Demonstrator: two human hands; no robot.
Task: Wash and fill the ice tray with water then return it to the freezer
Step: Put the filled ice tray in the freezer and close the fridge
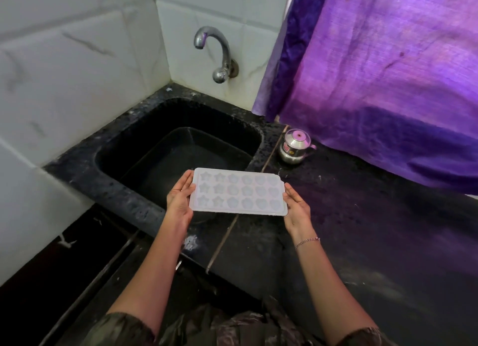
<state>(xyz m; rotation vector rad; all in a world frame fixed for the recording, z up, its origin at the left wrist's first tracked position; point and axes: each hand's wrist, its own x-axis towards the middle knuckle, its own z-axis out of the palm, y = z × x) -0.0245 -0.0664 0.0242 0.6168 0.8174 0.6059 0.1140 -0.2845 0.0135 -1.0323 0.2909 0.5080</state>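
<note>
Held level above near rim of black stone sink (108,187) and dark speckled tabletop (349,216): white rectangular plastic ice tray (238,191), cavities up. Gripped at short ends by left hand (178,203) and right hand (297,208). Curved steel tap (214,50) behind.

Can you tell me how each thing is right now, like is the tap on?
ice tray: held level in the air, cells facing up.
left hand: holds the tray's left end.
right hand: holds the tray's right end.
tap: no water running.
sink: a dark tub sits inside.
steel pot: upright on the counter, lid on.
purple curtain: hanging down.
</note>
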